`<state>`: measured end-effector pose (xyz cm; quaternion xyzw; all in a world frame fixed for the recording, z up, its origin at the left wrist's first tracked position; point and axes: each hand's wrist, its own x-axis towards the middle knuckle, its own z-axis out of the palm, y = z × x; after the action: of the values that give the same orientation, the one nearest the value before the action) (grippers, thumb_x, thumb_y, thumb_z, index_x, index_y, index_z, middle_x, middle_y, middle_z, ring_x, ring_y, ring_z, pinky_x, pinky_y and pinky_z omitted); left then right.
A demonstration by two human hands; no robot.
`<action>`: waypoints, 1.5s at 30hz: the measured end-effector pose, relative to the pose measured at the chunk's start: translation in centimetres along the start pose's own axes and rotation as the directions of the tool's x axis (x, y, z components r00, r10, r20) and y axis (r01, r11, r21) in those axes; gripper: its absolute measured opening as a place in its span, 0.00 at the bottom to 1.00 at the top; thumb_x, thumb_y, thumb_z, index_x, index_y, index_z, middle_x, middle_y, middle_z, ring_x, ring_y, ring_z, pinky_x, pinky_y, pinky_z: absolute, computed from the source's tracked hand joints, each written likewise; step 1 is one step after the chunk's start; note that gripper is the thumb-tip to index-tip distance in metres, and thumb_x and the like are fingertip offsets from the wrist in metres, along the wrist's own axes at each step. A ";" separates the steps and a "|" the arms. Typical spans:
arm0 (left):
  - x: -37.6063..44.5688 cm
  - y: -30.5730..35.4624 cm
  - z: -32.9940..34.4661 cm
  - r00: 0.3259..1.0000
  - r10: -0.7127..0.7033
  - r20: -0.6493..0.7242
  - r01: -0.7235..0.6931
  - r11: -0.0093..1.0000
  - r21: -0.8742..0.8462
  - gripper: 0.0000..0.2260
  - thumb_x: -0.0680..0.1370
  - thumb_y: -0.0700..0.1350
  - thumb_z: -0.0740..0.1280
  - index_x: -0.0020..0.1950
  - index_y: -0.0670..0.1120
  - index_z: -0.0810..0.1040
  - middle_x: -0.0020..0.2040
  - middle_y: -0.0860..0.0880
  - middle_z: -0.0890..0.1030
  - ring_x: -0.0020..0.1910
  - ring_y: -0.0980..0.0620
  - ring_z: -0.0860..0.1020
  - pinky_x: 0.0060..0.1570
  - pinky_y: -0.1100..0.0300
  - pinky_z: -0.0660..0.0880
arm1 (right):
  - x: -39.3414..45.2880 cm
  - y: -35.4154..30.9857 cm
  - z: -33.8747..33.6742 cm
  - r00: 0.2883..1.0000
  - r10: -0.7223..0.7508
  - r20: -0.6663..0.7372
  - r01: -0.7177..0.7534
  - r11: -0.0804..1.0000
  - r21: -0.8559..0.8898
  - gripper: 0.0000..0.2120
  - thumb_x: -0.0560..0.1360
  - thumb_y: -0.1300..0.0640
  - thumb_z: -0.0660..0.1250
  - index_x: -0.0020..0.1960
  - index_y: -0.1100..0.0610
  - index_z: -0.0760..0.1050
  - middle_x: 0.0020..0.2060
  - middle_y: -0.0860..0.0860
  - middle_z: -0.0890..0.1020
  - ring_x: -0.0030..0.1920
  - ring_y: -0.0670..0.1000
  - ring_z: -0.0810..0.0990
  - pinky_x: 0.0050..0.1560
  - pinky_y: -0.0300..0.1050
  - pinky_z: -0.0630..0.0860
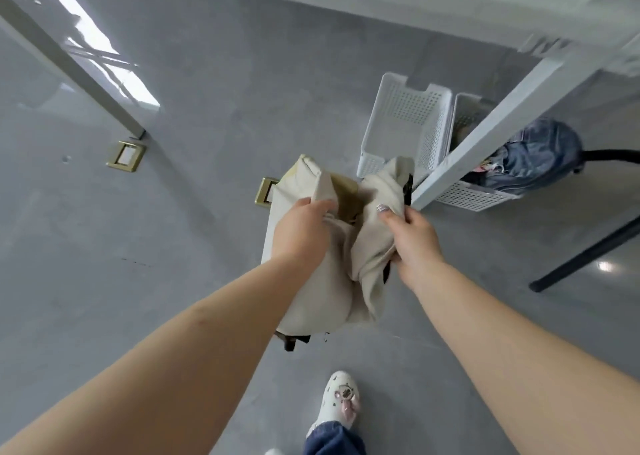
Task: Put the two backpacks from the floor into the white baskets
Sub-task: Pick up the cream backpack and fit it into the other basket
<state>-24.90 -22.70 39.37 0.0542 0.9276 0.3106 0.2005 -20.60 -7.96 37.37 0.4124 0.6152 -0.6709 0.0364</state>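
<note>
A cream backpack (329,281) hangs above the grey floor in the middle of the view. My left hand (303,231) grips its fabric on the left side and my right hand (414,238) grips its right flap. Its top gapes between the hands. An empty white basket (403,125) stands on the floor just beyond it, to the upper right. Beside that, a second white basket (474,196) holds a blue denim backpack (533,158), partly hidden by a white table leg.
A slanted white table leg (498,132) crosses in front of the baskets. A black chair leg (585,254) runs at the right. Another white leg (69,63) stands at the left. Brass floor sockets (126,156) sit in the floor. My shoe (341,399) is below.
</note>
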 end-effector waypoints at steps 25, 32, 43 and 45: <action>27.6 -6.4 -1.3 0.941 -0.328 -0.081 0.222 0.781 -0.584 0.07 0.74 0.41 0.64 0.40 0.39 0.79 0.30 0.49 0.73 0.32 0.52 0.70 0.33 0.61 0.68 | 21.1 -4.4 14.9 0.900 -0.318 0.299 0.418 0.826 -0.378 0.22 0.68 0.50 0.74 0.59 0.45 0.72 0.47 0.36 0.78 0.37 0.37 0.74 0.42 0.29 0.69; 36.7 -9.9 1.2 0.933 -0.261 -0.247 0.023 0.730 -0.683 0.09 0.74 0.41 0.64 0.45 0.35 0.78 0.35 0.46 0.73 0.35 0.52 0.70 0.34 0.62 0.70 | 33.0 0.8 14.1 0.812 -0.429 0.397 0.576 0.474 -0.666 0.37 0.63 0.32 0.65 0.70 0.44 0.67 0.73 0.49 0.61 0.73 0.51 0.61 0.71 0.45 0.59; 42.6 -4.8 1.6 0.937 -0.104 -0.334 -0.247 0.479 -0.842 0.05 0.75 0.44 0.68 0.40 0.48 0.82 0.43 0.45 0.82 0.43 0.49 0.79 0.54 0.48 0.78 | 44.6 0.0 15.2 0.799 -0.422 0.428 0.599 0.613 -0.515 0.64 0.52 0.38 0.77 0.75 0.39 0.37 0.75 0.46 0.60 0.74 0.50 0.62 0.69 0.55 0.69; 42.4 -2.9 1.9 0.941 -0.103 -0.324 -0.241 0.468 -0.850 0.05 0.75 0.45 0.68 0.41 0.48 0.82 0.43 0.45 0.82 0.44 0.49 0.80 0.55 0.48 0.78 | 45.0 -0.3 14.1 0.819 -0.409 0.403 0.568 0.682 -0.461 0.63 0.52 0.40 0.77 0.74 0.36 0.39 0.73 0.46 0.63 0.71 0.51 0.67 0.65 0.55 0.73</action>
<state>-62.76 -14.44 21.89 -0.0715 0.6511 0.7551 0.0283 -57.53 0.64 9.37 0.1074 0.8615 -0.4930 0.0567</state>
